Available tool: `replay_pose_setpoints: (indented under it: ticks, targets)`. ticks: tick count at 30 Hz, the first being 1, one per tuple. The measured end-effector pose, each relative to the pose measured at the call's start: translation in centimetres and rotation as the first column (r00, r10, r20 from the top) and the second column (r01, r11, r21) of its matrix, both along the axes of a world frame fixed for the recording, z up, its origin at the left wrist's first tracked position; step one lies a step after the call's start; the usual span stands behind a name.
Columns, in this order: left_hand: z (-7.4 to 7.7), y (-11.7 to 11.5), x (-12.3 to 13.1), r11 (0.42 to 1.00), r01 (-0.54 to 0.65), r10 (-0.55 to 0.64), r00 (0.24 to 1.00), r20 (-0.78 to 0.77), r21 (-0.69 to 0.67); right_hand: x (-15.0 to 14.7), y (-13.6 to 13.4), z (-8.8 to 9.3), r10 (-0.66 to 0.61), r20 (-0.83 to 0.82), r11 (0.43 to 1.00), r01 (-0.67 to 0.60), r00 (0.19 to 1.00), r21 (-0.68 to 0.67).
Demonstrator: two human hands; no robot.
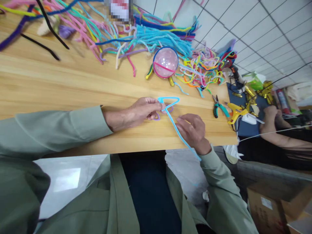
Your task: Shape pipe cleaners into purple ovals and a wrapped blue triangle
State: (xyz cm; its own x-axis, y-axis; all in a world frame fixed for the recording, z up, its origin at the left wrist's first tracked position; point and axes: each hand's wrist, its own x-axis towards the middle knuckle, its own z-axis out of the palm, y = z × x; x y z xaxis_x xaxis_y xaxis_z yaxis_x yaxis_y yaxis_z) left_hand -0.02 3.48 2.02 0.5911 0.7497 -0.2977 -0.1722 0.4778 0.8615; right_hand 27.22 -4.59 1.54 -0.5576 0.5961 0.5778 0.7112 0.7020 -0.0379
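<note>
Above the wooden table [85, 84], my left hand [143, 110] pinches a light blue pipe cleaner [174, 125] at a point where it is bent into a narrow triangular loop. Small purple loops [157, 117] show beside and below those fingertips. The long free end of the blue stem slants down to the right, past the table's front edge. My right hand [192, 130] is beside this stem, fingers curled with the fingertips close to it; whether they grip it is unclear.
Bundled blue pipe cleaners [163, 37] and a clear ball [165, 62] with a blue rim lie at the back. Teal-handled pliers [220, 109] and a yellow glue gun [236, 113] are on the right. Another person's arm [273, 126] rests at far right.
</note>
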Motion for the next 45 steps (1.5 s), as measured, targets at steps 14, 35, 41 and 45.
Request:
replay_pose_setpoints:
  ticks: [14, 35, 41, 45]
  targets:
    - [0.7, -0.2, -0.1, 0.999, -0.03, 0.031, 0.997, -0.065, 0.019, -2.0, 3.2, 0.3, 0.023, 0.122, 0.997, -0.014, 0.992, -0.074]
    - [-0.4, -0.6, -0.4, 0.957, 0.141, -0.109, 0.985, -0.135, 0.254, -4.9, 6.4, 5.1, -0.058, -0.276, 0.726, -0.149, 0.959, -0.671]
    - [-0.5, -0.6, -0.3, 0.954, 0.156, -0.125, 0.983, -0.133, 0.257, -5.1, 6.9, 5.3, -0.119, -0.319, 0.644, -0.171, 0.94, -0.746]
    - [-0.7, -0.6, -0.2, 0.957, 0.156, -0.131, 0.984, -0.117, 0.243, -5.0, 7.0, 5.1, -0.201, -0.35, 0.59, -0.172, 0.915, -0.789]
